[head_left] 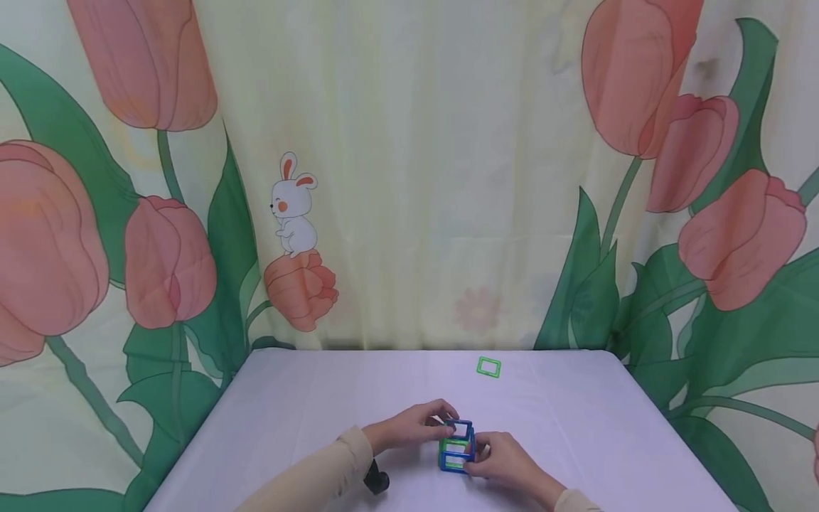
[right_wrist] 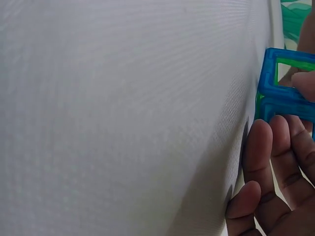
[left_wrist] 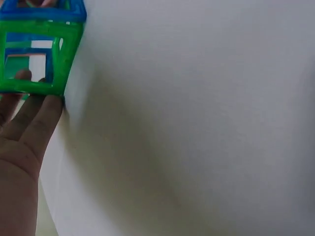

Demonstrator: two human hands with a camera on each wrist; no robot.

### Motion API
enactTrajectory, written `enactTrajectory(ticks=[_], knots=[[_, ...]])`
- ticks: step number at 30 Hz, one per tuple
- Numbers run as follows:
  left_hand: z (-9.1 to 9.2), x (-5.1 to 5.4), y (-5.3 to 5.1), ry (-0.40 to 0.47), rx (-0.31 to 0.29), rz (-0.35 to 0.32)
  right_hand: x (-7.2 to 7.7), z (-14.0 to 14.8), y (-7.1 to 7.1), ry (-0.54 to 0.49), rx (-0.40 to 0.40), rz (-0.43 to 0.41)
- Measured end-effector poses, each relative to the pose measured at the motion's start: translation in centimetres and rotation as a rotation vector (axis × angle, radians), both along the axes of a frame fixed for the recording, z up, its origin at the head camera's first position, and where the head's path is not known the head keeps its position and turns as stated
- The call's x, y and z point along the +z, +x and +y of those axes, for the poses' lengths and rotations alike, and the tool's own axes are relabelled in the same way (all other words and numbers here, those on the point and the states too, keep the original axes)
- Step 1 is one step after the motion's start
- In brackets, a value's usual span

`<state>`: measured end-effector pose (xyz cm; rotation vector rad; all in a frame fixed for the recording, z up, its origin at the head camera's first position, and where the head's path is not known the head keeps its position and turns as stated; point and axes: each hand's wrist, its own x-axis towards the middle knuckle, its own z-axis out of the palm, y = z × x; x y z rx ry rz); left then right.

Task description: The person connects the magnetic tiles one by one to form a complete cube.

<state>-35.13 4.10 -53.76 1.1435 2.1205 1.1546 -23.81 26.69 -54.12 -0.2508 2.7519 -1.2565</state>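
Observation:
A small box of blue and green magnetic tile frames stands on the table between my hands. Its green tile faces the left wrist camera, and a blue tile faces the right one. My left hand pinches the raised blue tile at the far end of the box, thumb on the near side. With the thumb over the near blue tile and the fingers along the right side, my right hand grips the box. Some of the left fingertips are hidden behind the tiles.
Farther back on the white tabletop lies a loose green square tile. A small black object shows below the left sleeve. Behind the table hangs a curtain printed with tulips and a rabbit.

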Motion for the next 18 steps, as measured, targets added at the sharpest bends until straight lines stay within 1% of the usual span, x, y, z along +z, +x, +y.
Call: enactTrajectory(ticks=[1, 4, 7, 9, 11, 13, 16, 18], knots=[[-0.1, 0.0, 0.2, -0.018, -0.005, -0.016, 0.1, 0.0, 0.0, 0.001, 0.002, -0.007], [-0.2, -0.2, 0.9, -0.080, 0.002, -0.016, 0.2, 0.1, -0.1, 0.001, 0.015, -0.039], [-0.2, -0.8, 1.3, -0.108, 0.018, 0.034, 0.3, 0.5, -0.4, 0.000, 0.051, -0.071], [-0.1, -1.4, 1.3, -0.115, 0.045, 0.083, 0.4, 0.9, -0.6, -0.002, 0.081, -0.084], [-0.2, -1.8, 1.3, -0.122, 0.080, 0.097, 0.5, 1.5, -0.7, -0.011, 0.109, -0.103], [-0.2, -2.2, 1.3, -0.137, 0.118, 0.095, 0.8, 2.3, -0.9, -0.028, 0.130, -0.132], [-0.3, -2.6, 1.2, -0.153, 0.153, 0.065, 1.2, 4.0, -1.5, -0.047, 0.114, -0.168], [-0.2, -2.7, 1.0, -0.149, 0.151, 0.057, 1.6, 5.4, -2.0, -0.055, 0.057, -0.174]])
